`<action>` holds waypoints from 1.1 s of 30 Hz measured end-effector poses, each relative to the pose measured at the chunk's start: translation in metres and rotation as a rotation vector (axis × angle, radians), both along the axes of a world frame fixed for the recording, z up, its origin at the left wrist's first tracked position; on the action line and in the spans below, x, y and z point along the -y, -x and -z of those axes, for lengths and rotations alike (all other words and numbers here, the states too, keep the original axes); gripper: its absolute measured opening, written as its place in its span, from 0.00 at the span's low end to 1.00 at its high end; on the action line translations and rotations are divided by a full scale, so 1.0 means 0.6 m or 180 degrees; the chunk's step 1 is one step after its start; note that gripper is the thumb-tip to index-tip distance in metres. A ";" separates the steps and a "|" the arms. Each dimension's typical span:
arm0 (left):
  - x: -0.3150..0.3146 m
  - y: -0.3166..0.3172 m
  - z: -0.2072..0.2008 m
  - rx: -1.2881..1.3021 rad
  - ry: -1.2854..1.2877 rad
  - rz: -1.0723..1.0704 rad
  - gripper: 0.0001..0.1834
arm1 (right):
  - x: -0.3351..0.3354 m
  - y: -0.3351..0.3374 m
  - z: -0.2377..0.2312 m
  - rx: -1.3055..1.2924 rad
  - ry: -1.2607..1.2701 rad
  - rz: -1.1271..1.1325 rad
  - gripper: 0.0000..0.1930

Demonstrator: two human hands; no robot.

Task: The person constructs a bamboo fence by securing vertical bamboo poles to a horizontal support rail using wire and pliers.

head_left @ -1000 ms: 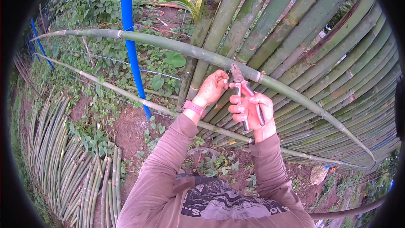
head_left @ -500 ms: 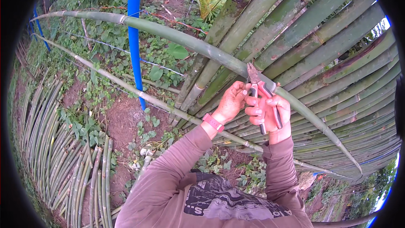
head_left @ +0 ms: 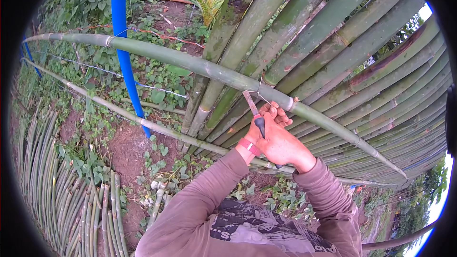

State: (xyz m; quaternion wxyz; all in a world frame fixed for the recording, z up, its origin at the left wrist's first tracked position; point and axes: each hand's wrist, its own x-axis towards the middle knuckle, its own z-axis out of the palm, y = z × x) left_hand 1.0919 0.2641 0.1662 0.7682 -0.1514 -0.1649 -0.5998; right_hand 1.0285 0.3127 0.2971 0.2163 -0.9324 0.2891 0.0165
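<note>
My right hand (head_left: 288, 147) crosses over the left and is closed on a pair of pliers (head_left: 253, 106) with dark, red-trimmed handles. The pliers' jaws meet a thin wire (head_left: 257, 93) just below a horizontal green bamboo pole (head_left: 228, 75). Beneath, my left hand (head_left: 277, 111), with a red band at its wrist, has its fingertips curled at the wire's other side. Most of that hand is hidden by the right one. Upright bamboo poles (head_left: 266, 43) stand close together behind the horizontal pole.
A lower bamboo rail (head_left: 112, 106) runs across below my hands. At the left stands a blue post (head_left: 124, 62), with wire strands beside it. Many cut bamboo lengths (head_left: 57, 181) lie on the ground at lower left. A small palm plant (head_left: 208, 2) grows beyond the rail.
My right hand has swung leftward over the left hand, carrying the pliers from above the pole to the wire below it. The whole view has shifted slightly.
</note>
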 end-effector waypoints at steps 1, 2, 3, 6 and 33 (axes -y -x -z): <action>0.006 -0.004 0.002 0.0033 0.0279 -0.0028 0.07 | -0.001 0.000 0.008 0.0154 0.0430 -0.0350 0.31; 0.009 -0.004 0.004 0.0057 0.0275 0.0016 0.07 | -0.003 -0.001 0.008 0.0177 0.0428 -0.0306 0.31; 0.011 -0.005 0.007 0.0081 0.0131 -0.0087 0.07 | -0.006 -0.005 0.001 0.0114 0.0387 -0.0224 0.31; 0.011 -0.023 0.016 0.0270 -0.0106 -0.0169 0.07 | -0.005 -0.004 0.010 0.0029 0.0269 -0.0014 0.33; -0.059 -0.204 -0.224 0.7017 0.0528 -0.3291 0.04 | -0.028 0.012 0.036 -0.0013 0.0336 0.0485 0.32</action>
